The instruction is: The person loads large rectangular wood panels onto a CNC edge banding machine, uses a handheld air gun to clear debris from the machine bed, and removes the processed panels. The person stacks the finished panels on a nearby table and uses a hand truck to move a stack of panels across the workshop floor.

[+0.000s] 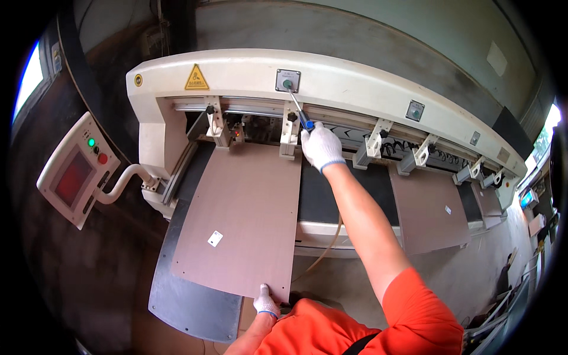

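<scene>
My right hand (322,145), in a white knit glove, is closed around a blue-and-black handled tool (306,120) with a thin metal shaft; its exact kind is unclear. The shaft's tip meets or nearly meets a green push button (287,84) on the machine's white beam (236,74). Down at the near edge of a brownish flat panel (248,207), my gloved left hand (266,300) grips the rim, thumb on top and fingers hidden underneath. Small holes and a white label (215,238) mark the panel. Its far end lies under two clamp blocks (290,133).
A control panel (74,171) with a screen and lit green button stands at left on a curved arm. A second panel (432,207) lies farther right under more clamps (376,144). The dark support table (195,307) extends beneath the first panel. A hose (325,251) hangs below my right forearm.
</scene>
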